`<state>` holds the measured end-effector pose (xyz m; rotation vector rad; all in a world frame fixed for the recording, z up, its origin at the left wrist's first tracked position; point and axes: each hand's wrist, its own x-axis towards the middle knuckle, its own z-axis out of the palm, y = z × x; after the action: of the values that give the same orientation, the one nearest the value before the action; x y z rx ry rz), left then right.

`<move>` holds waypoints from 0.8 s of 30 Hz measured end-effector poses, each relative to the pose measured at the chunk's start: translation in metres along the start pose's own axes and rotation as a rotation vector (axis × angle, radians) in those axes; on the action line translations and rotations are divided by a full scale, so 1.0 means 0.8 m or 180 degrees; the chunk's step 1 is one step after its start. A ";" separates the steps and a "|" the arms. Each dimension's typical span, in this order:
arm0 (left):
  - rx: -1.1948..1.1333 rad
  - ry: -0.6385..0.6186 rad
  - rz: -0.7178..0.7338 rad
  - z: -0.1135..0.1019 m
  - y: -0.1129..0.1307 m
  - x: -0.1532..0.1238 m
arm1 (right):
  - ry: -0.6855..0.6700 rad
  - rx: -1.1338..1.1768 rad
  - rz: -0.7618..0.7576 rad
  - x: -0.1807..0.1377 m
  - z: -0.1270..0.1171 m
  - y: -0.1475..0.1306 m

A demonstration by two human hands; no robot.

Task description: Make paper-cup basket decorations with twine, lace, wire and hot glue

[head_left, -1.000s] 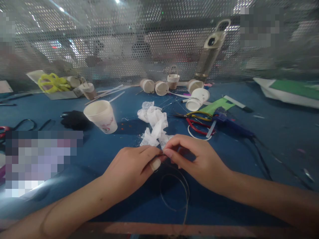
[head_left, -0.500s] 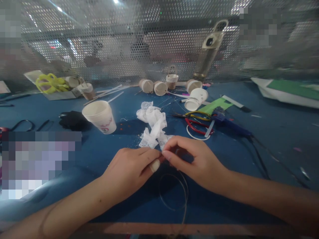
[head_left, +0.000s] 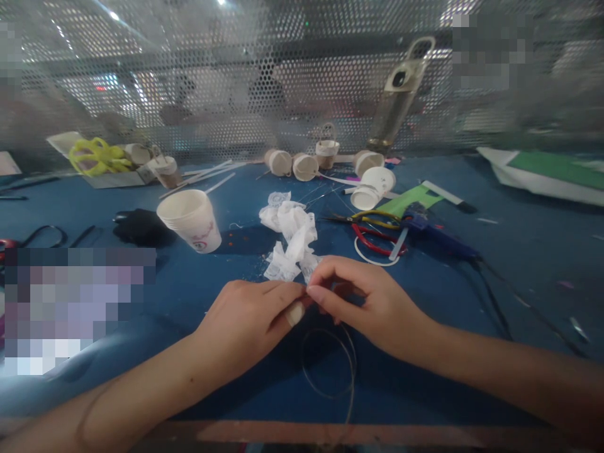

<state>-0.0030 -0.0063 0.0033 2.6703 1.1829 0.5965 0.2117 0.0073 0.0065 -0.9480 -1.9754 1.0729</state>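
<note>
Wire, thin and dark, is what both hands are closed on: the left hand [head_left: 250,321] and the right hand [head_left: 368,302] meet fingertip to fingertip at the near middle of the blue table [head_left: 519,251]. Each pinches the wire [head_left: 354,368] between thumb and forefinger, and the exact spot of the pinch is hidden by the fingers. From there the wire drops toward the near edge in a loose loop that lies on the table below the hands.

It looks very light and springy. It probably holds a bend once forced, slips easily through bare fingers, and kinks if pulled hard. The best hold is likely right beside the point being worked, with the two pinches close together, since the free loop would only flex.

Just beyond the fingertips lies a crumpled heap of white lace [head_left: 292,236], apparently touching the right hand's knuckles or very near them. To the far left of it a paper cup [head_left: 191,220] stands tilted. To the right lie red-handled pliers [head_left: 372,242] and a blue glue gun [head_left: 438,236], side by side. Several small cups [head_left: 304,167] lie along the far edge, under a perforated metal screen [head_left: 236,94], and yellow scissors [head_left: 97,157] rest at the far left.
</note>
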 end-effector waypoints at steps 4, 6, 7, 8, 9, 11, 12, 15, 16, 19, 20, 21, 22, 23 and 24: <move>-0.0055 -0.0084 -0.0228 -0.002 0.001 0.002 | 0.0051 -0.0086 -0.0065 0.001 0.000 0.003; -0.0222 -0.0186 -0.0385 -0.005 0.002 0.004 | 0.0046 -0.0143 -0.0102 0.001 0.000 0.004; -0.0322 -0.0244 -0.0445 -0.006 0.003 0.005 | 0.0033 -0.0174 -0.0125 0.001 0.000 0.004; -0.0419 -0.0293 -0.0479 -0.006 0.004 0.006 | 0.0024 -0.0200 -0.0143 0.001 0.000 0.005; -0.0496 -0.0317 -0.0487 -0.007 0.004 0.006 | 0.0022 -0.0222 -0.0155 0.000 -0.001 0.005; -0.0609 -0.0322 -0.0485 -0.008 0.005 0.007 | 0.0037 -0.0258 -0.0155 -0.001 0.000 0.006; -0.0661 -0.0323 -0.0488 -0.008 0.006 0.007 | 0.0050 -0.0274 -0.0150 -0.001 0.000 0.006; -0.0761 -0.0385 -0.0540 -0.009 0.007 0.008 | 0.0083 -0.0299 -0.0152 0.000 -0.001 0.007; -0.0778 -0.0434 -0.0570 -0.010 0.007 0.008 | 0.0086 -0.0301 -0.0154 0.000 -0.001 0.007; -0.0790 -0.0544 -0.0666 -0.011 0.007 0.010 | 0.0095 -0.0307 -0.0154 0.001 -0.002 0.008; -0.0794 -0.0556 -0.0682 -0.012 0.007 0.010 | 0.0099 -0.0313 -0.0155 0.001 -0.002 0.009; -0.0796 -0.0544 -0.0694 -0.012 0.007 0.011 | 0.0099 -0.0317 -0.0154 0.000 -0.002 0.009; -0.0798 -0.0518 -0.0696 -0.012 0.007 0.011 | 0.0097 -0.0316 -0.0157 0.000 -0.002 0.010; -0.0799 -0.0498 -0.0691 -0.013 0.006 0.011 | 0.0092 -0.0317 -0.0160 -0.001 -0.001 0.011; -0.0802 -0.0492 -0.0679 -0.013 0.006 0.010 | 0.0083 -0.0319 -0.0164 -0.001 -0.001 0.012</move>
<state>0.0010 -0.0035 0.0164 2.3000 1.2371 0.4608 0.2151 0.0102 -0.0017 -0.9537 -2.0371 0.9360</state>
